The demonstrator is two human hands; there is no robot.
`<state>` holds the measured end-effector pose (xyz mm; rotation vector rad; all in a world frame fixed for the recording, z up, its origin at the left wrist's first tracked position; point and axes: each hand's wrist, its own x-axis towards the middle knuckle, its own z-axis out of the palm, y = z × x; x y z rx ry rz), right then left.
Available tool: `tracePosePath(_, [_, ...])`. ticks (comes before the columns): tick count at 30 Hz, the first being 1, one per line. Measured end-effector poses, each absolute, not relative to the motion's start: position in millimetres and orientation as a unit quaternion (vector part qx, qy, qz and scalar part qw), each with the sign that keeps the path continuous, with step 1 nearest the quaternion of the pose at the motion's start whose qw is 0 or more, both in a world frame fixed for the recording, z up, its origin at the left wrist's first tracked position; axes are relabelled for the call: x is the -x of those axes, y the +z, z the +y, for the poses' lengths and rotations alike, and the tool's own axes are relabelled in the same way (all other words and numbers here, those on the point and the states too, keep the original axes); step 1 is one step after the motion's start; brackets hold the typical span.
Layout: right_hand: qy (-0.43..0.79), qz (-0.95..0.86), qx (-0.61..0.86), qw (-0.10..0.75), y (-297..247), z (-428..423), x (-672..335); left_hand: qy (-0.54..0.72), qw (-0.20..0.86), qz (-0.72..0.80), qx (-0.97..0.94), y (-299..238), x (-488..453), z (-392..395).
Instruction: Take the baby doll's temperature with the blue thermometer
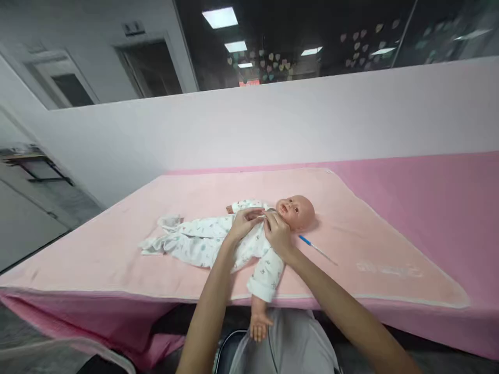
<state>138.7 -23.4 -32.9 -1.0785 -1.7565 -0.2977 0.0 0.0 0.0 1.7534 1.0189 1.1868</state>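
A baby doll (297, 212) lies on its back, its head to the right and its legs to the left. It wears a white patterned top (268, 267) and matching pants (195, 239). My left hand (246, 222) rests at the doll's chest, its fingers closed on the front of the top. Close beside it, just below the doll's chin, my right hand (277, 232) pinches the top near the neckline. The fingertips of both hands nearly meet; the exact bit of cloth between them is too small to make out. One doll arm (260, 317) hangs over the table's near edge.
A thin stick with a blue end (305, 240) lies right of the doll's head. Beneath is a peach mat (374, 239) over a pink cloth (448, 208). A white wall (273, 124) with dark glass above it stands behind the table.
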Motion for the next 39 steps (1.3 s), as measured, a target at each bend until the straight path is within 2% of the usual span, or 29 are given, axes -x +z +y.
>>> tracePosePath(7, [-0.103, -0.723, 0.447, 0.516, -33.0, -23.3, -139.1, 0.485, 0.411, 0.379, -0.673, 0.3, -2.2, -1.0])
tracePosePath(22, [0.02, -0.714, 0.406, 0.57, -25.1, -26.8, -140.1, 0.491, 0.441, 0.343, -0.669, 2.4, -1.0, -2.8])
tracePosePath(33, [0.009, -0.711, 0.407, 0.574, -28.3, -26.2, -137.6, 0.471, 0.393, 0.354, -0.706, 10.2, -5.5, -12.9])
tracePosePath(39, [0.03, -0.691, 0.417, 0.59, -29.6, -25.6, -137.7, 0.471, 0.414, 0.326, -0.708, 8.8, -2.3, -11.9])
